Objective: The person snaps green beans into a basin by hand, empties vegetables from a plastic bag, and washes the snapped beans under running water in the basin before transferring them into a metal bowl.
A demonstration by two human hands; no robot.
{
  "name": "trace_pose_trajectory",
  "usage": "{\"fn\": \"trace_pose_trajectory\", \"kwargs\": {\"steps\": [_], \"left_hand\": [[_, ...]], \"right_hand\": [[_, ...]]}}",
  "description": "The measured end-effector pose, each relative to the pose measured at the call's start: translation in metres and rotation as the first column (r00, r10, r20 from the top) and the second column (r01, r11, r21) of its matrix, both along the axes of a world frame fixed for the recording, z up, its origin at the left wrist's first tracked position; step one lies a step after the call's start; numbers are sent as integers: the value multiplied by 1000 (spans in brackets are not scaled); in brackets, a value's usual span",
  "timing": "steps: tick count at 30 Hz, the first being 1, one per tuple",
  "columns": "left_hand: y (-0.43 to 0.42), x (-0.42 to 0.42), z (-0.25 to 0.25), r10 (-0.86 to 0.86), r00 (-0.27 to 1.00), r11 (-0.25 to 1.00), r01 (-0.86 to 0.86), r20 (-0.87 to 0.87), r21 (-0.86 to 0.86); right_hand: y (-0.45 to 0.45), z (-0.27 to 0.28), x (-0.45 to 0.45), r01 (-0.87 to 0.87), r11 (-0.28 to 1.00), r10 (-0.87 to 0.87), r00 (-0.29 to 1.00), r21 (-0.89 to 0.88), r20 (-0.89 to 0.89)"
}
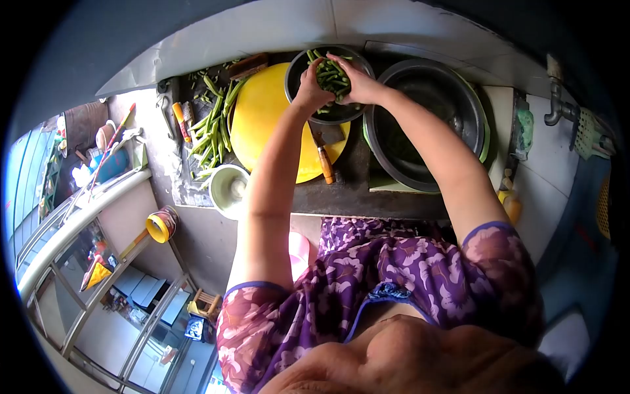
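Note:
My left hand (312, 88) and my right hand (356, 81) reach into a dark bowl (289, 82) at the back of the counter. Between them, both palms cup a heap of cut green beans (333, 77), the fingers curved around its sides. Left of the bowl lies a round yellow cutting board (262, 111), partly covered by my left forearm. A cleaver (326, 163) with a wooden handle rests at the board's right edge, its dark blade (328, 134) just below the bowl. Long uncut green beans (213, 134) are piled left of the board.
A large dark basin (373, 141) stands right of the bowl, under my right forearm. A pale bowl (224, 205) sits at the counter's front left. An orange-handled tool (180, 119) lies at the left. A tap (556, 98) juts from the right wall. Metal railings (72, 289) run at lower left.

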State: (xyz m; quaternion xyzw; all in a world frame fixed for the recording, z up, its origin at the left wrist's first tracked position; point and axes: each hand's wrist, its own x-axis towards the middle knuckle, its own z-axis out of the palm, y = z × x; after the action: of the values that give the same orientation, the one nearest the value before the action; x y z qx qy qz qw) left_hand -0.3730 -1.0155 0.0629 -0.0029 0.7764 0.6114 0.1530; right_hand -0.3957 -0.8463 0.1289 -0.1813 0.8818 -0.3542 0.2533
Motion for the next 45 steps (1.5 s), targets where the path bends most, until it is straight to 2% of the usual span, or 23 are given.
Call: {"fn": "trace_pose_trajectory", "kwargs": {"steps": [2, 3, 4, 7, 9, 11, 12, 15, 17, 18, 19, 21, 22, 25, 27, 29, 31, 33, 36, 39, 40, 43, 45], "left_hand": [[3, -2, -19, -12, 995, 990, 27, 102, -139], [5, -1, -19, -21, 992, 976, 48, 127, -211], [8, 3, -16, -33, 987, 957, 76, 156, -280], [-2, 13, -7, -48, 998, 975, 56, 40, -214], [-2, 22, 0, 28, 997, 981, -41, -69, -187], [0, 32, 13, 72, 965, 931, -156, -252, -329], [5, 36, 24, 100, 944, 928, -203, -315, -313], [37, 49, 71, 177, 875, 927, -303, -450, -223], [73, 55, 73, 59, 958, 998, -46, -280, 53], [96, 56, 67, -66, 982, 994, 81, -177, 79], [122, 54, 54, -193, 978, 972, 202, -79, 117], [180, 55, 15, -247, 945, 963, 214, -214, -164], [204, 51, 7, -274, 942, 933, 211, -196, -290], [248, 32, -28, -298, 955, 920, 282, -18, -271], [259, 34, -47, -480, 870, 824, 491, 113, -282], [256, 47, -46, -610, 771, 686, 629, 182, -366], [236, 65, -13, -706, 665, 604, 745, 243, -283], [233, 87, -2, -750, 613, 537, 783, 247, -315], [227, 114, 3, -787, 540, 459, 835, 297, -304], [239, 135, -18, -666, 675, 639, 736, 317, -226], [260, 160, -81, -744, 668, 586, 643, -11, -493], [262, 149, -49, -506, 794, 849, 527, 336, 32], [258, 143, -25, -471, 831, 879, 471, 296, 77]], "right_hand": [[5, -48, -4, -71, 993, 64, 994, 89, 85], [-6, -28, 1, -62, 959, 16, 986, 275, 166], [-6, -30, 2, -59, 956, 17, 989, 288, 146], [-10, -12, 15, -67, 936, 49, 997, 346, 59], [-2, 13, 29, 3, 975, 1, 1000, 221, -16], [18, 19, 43, 80, 996, -68, 972, 44, -224], [30, 33, 50, 198, 980, -194, 967, 5, -166], [114, 9, 61, 323, 945, -264, 849, 54, -457], [204, -37, 59, 541, 829, -444, 790, 141, -423], [231, -44, 56, 730, 591, -633, 683, 344, -363], [244, -39, 54, 741, 525, -619, 671, 419, -409], [264, -49, 47, 695, 468, -683, 676, 546, -276], [270, -56, 46, 638, 540, -677, 717, 549, -167], [274, -78, 44, 357, 771, -517, 835, 528, 190], [269, -82, 57, 190, 786, -443, 836, 588, 323], [255, -56, 79, 163, 716, -507, 789, 678, 346], [265, -69, 113, 134, 811, -333, 906, 570, 261], [269, -66, 146, 297, 851, -424, 875, 434, 234], [250, -65, 184, 565, 694, -694, 690, 446, 205], [220, -66, 203, 855, 394, -898, 281, 338, 338], [212, -72, 205, 906, 311, -919, 210, 286, 335], [185, -65, 199, 995, 37, -892, -11, 97, 451], [182, -65, 197, 999, -31, -868, -22, -10, 497]]}}
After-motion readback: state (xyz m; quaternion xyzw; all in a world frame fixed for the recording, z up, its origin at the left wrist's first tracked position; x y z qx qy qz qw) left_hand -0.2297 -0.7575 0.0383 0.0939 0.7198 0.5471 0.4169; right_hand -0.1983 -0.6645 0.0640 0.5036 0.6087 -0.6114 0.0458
